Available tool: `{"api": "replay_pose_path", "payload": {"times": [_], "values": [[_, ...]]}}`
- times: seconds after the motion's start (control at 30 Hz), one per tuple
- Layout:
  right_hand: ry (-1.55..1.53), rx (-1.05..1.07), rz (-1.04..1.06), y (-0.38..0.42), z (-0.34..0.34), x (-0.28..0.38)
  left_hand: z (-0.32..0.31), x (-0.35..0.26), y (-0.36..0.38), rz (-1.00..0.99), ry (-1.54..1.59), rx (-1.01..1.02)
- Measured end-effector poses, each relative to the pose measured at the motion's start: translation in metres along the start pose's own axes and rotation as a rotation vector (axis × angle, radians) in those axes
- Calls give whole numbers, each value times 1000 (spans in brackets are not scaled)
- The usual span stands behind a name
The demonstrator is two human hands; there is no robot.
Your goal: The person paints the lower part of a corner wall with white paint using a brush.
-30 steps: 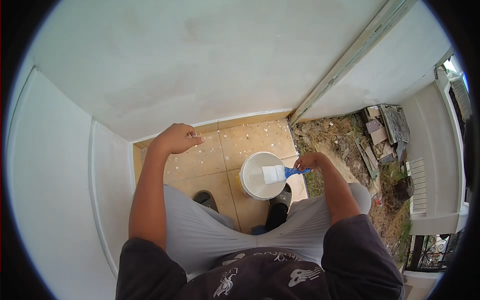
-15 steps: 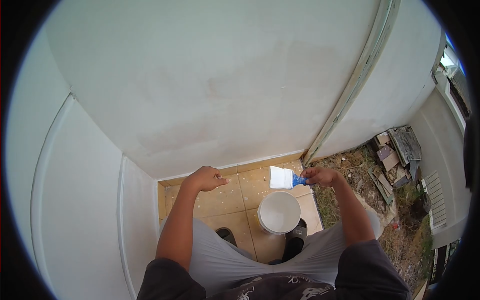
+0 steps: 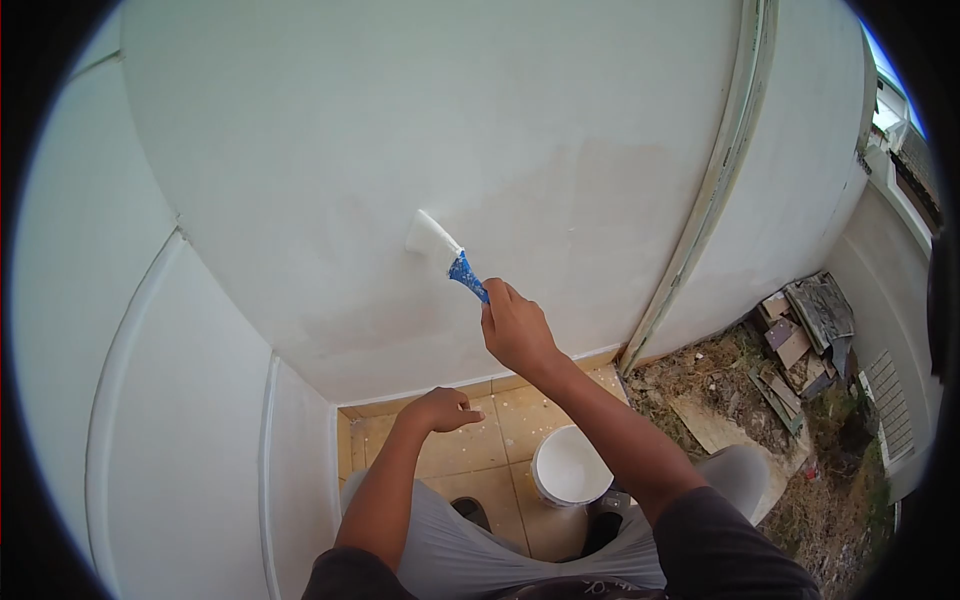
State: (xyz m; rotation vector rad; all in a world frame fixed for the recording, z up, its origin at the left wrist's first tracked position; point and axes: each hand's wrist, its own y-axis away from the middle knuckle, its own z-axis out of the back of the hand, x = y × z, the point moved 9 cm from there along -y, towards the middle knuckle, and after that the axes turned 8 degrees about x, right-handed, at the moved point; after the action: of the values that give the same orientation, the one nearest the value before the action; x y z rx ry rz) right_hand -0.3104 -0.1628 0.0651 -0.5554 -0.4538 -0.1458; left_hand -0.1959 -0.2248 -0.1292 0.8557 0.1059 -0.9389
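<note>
My right hand [image 3: 517, 325] is closed round the blue handle of a paintbrush [image 3: 467, 273]. The brush's white-coated bristles press against the pale wall [image 3: 330, 150], beside a patch where a pinkish tone shows through. Lower down and to the left, my left hand [image 3: 445, 410] hangs over the tiled floor with its fingers curled in and nothing visible in them. A white bucket [image 3: 571, 467] stands on the tiles under my right forearm, with white inside; the arm covers part of its right rim.
White paint spots dot the beige tiles [image 3: 480, 440]. Panelled white wall [image 3: 170, 430] rises at the left. A vertical strip [image 3: 705, 215] divides the wall on the right. Beyond the tiles lie dry ground and a pile of boards [image 3: 800, 325]. My feet flank the bucket.
My right hand has carried the paintbrush from above the bucket up and left onto the wall. My left hand stays low, and the view has shifted slightly.
</note>
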Motion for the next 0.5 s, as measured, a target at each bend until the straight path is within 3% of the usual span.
{"api": "replay_pose_path", "payload": {"times": [0.23, 0.4, 0.5], "values": [[85, -345, -70, 27, 48, -26, 3, -8, 21, -8, 17, -5], [190, -446, -138, 58, 97, -32, -2, -35, 33, -106, 12, -19], [238, -490, -159, 68, 99, -25, -30, -68, 29, -187, -118, 72]]}}
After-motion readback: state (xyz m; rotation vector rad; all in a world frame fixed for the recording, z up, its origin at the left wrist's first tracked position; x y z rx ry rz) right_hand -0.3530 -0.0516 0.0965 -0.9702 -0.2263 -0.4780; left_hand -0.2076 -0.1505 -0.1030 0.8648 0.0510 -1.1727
